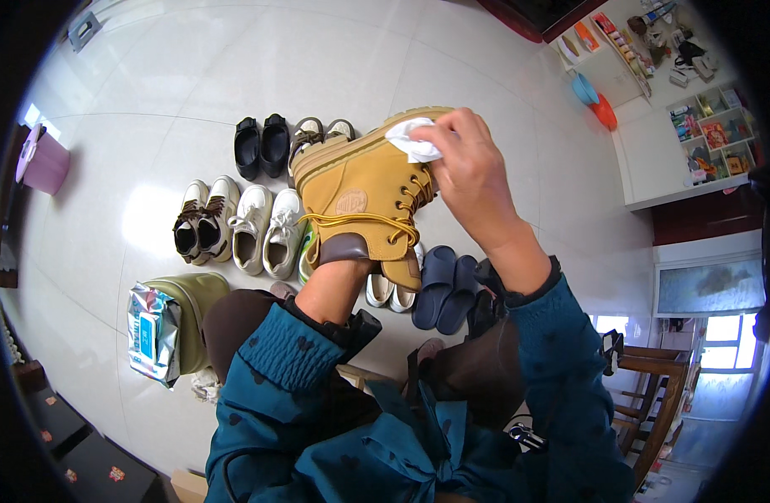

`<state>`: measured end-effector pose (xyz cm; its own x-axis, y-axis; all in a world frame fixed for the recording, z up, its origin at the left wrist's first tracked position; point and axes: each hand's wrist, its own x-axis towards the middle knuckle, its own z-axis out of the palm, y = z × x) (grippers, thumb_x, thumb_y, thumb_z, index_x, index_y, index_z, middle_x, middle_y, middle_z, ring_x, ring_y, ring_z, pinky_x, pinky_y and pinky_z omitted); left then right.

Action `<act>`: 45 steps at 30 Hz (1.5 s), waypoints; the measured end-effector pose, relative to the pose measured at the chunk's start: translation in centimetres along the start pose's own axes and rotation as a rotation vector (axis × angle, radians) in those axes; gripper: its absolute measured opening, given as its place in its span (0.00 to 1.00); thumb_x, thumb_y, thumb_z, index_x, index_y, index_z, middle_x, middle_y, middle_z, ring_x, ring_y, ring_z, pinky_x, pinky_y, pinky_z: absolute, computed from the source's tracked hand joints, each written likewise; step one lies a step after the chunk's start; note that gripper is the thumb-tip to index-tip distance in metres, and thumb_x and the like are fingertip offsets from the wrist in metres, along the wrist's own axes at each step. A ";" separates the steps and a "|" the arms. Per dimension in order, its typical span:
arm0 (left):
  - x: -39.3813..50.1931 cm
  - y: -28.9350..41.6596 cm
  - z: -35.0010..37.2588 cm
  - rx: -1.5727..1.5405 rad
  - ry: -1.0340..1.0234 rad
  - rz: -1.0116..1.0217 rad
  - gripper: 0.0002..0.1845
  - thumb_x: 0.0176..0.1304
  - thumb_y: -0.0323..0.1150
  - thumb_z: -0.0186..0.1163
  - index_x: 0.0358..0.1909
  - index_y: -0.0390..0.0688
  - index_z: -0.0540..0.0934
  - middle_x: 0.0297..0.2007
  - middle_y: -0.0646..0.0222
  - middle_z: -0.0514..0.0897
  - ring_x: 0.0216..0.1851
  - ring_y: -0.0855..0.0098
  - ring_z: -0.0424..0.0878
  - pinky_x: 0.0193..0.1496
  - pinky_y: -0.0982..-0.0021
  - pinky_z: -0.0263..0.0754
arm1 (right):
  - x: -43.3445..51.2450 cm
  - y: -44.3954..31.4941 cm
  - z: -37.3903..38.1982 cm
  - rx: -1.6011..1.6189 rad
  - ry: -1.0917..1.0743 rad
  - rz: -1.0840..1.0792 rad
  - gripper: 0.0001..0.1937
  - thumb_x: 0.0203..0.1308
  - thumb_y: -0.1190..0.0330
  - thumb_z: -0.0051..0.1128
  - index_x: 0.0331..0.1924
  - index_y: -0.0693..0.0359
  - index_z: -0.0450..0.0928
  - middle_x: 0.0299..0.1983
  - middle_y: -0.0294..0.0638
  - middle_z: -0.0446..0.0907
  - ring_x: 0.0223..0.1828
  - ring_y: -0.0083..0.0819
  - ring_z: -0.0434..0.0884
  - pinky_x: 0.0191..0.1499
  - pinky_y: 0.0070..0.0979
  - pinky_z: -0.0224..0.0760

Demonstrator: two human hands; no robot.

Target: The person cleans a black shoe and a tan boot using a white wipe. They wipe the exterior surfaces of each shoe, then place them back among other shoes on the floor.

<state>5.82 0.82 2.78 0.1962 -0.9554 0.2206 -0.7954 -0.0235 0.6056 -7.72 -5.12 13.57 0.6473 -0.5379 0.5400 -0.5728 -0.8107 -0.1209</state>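
A tan lace-up ankle boot with yellow laces is raised in front of me, its toe up and to the right. My left hand is pushed inside the boot through the dark padded collar and bears it up; only the wrist shows and the fingers are hidden. Between the fingers of my right hand is a crumpled white wipe, which lies against the boot's upper near the toe, just below the sole edge.
Around the boot, the tiled floor holds black flats, brown-laced sneakers, white sneakers and navy slides. A wipes pack leans on a green bin at left. A pink bucket stands farther off; a wooden chair is at right.
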 end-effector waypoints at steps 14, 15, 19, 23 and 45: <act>-0.6 -1.0 -1.6 0.192 0.004 0.039 0.32 0.62 0.52 0.59 0.66 0.51 0.76 0.64 0.58 0.77 0.67 0.50 0.71 0.70 0.50 0.62 | -6.0 1.7 -2.5 1.072 0.097 0.921 0.13 0.71 0.71 0.58 0.56 0.65 0.77 0.44 0.35 0.84 0.40 0.21 0.81 0.44 0.21 0.76; -0.5 -0.9 -1.5 0.196 0.004 0.038 0.32 0.62 0.52 0.59 0.67 0.51 0.76 0.64 0.58 0.77 0.67 0.50 0.71 0.70 0.50 0.62 | -6.1 2.0 -2.9 1.281 0.195 0.885 0.14 0.73 0.70 0.57 0.57 0.65 0.77 0.46 0.36 0.84 0.40 0.22 0.82 0.44 0.21 0.76; -0.6 -0.3 -1.3 0.207 -0.009 0.032 0.33 0.62 0.53 0.59 0.67 0.51 0.75 0.65 0.58 0.77 0.67 0.50 0.71 0.70 0.50 0.61 | -6.1 2.3 -2.9 1.381 0.111 1.049 0.20 0.75 0.67 0.54 0.65 0.66 0.69 0.51 0.43 0.83 0.48 0.29 0.85 0.52 0.24 0.79; -1.0 0.2 -1.2 0.219 -0.023 0.032 0.33 0.62 0.53 0.59 0.67 0.51 0.75 0.65 0.58 0.76 0.67 0.50 0.71 0.70 0.49 0.61 | -6.5 1.9 -2.3 1.485 0.125 1.012 0.22 0.76 0.68 0.49 0.68 0.66 0.65 0.55 0.49 0.82 0.51 0.36 0.85 0.51 0.30 0.82; -0.8 1.6 -0.1 -0.431 0.024 0.100 0.23 0.68 0.47 0.58 0.61 0.47 0.76 0.55 0.61 0.79 0.59 0.56 0.75 0.63 0.51 0.67 | -2.1 -2.6 1.5 0.342 -0.094 0.444 0.16 0.64 0.66 0.64 0.52 0.64 0.80 0.43 0.45 0.74 0.42 0.45 0.79 0.47 0.38 0.75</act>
<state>4.48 1.55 3.64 0.1478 -0.9394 0.3094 -0.5002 0.1989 0.8428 -6.84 -2.25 11.56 0.4321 -0.8501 0.3011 -0.6151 -0.5219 -0.5910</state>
